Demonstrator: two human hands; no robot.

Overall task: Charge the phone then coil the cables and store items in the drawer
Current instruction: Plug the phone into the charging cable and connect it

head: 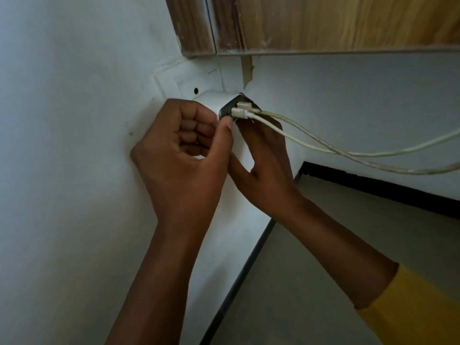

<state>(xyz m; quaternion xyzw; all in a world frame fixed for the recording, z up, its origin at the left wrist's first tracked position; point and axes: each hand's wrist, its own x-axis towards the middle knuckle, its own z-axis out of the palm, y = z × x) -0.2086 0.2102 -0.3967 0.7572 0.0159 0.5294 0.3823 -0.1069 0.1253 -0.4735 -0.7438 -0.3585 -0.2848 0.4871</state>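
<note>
A white charger adapter (211,99) with a dark face (227,109) sticks out of the white wall near a corner. Two white USB cables (311,141) are plugged into that face and run off to the right edge. My left hand (181,155) has its fingers curled around the adapter's body, with the thumb tip pressed against the lower edge of the dark face. My right hand (266,158) reaches up from the right; its fingers lie straight under the USB plugs and touch the adapter, and its thumb is spread apart. No phone or drawer is in view.
A wooden cabinet (323,23) hangs just above the adapter. White wall (62,145) fills the left side, with a small hole (196,90) by the adapter. A dark skirting strip (373,188) borders the pale floor (323,270) at lower right.
</note>
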